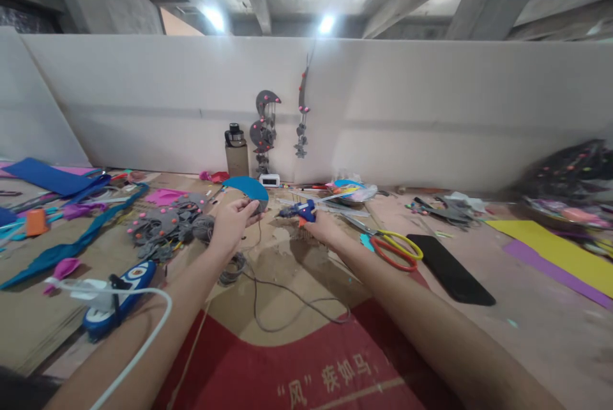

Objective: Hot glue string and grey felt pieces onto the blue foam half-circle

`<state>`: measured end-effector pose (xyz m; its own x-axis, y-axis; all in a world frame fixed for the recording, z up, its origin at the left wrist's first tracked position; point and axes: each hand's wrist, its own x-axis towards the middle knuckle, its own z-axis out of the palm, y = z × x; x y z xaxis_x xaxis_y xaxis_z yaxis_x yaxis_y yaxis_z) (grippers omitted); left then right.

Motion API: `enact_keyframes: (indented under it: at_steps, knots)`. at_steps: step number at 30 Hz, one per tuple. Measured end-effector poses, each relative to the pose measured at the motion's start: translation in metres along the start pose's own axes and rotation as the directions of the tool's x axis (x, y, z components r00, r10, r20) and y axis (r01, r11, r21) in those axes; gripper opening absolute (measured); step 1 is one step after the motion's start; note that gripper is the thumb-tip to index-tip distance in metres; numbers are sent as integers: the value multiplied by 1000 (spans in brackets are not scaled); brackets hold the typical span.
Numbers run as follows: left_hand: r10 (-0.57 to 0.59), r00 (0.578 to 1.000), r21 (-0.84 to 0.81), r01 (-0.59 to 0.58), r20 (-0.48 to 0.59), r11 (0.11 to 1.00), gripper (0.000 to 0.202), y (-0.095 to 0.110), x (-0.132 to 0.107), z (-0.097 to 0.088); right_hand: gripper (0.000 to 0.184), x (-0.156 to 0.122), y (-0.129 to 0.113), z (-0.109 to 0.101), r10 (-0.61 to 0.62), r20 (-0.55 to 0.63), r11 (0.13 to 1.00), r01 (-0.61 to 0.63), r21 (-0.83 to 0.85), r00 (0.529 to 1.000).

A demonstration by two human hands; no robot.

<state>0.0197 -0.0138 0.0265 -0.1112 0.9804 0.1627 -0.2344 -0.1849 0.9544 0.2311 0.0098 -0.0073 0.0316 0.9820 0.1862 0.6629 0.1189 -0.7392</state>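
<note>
My left hand pinches a rounded blue felt piece, with a bit of grey at its lower right edge. A grey cord hangs down from beside these fingers. In my right hand is a small blue hot glue gun, its dark nozzle pointing left toward the felt. Loops of grey cord lie on the cardboard below both hands. Left of my left hand sits a heap of grey felt pieces dotted with pink and orange balls.
Scissors with red and yellow handles and a black phone lie to the right. A bottle stands by the white partition, where grey crescent ornaments hang. A blue power strip with a white cable is at left.
</note>
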Motion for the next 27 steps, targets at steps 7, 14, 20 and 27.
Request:
enact_keyframes:
  at_steps: [7, 14, 20, 27]
  knots:
    - [-60, 997, -10, 60, -45, 998, 24, -3, 2, -2, 35, -32, -31, -17, -93, -5, 752, 73, 655, 996]
    - [-116, 991, 93, 122, -69, 988, 31, -7, 1, -2, 25, -56, -41, -21, -217, 95, 856, 142, 497, 972]
    - [-129, 990, 77, 134, -61, 988, 28, -14, -1, 0, 25, -54, -29, -16, -270, -30, 945, 271, 186, 962]
    - [-156, 987, 59, 158, -42, 986, 25, -15, -5, 3, 33, -54, -27, -8, -367, -90, 908, 377, 184, 926]
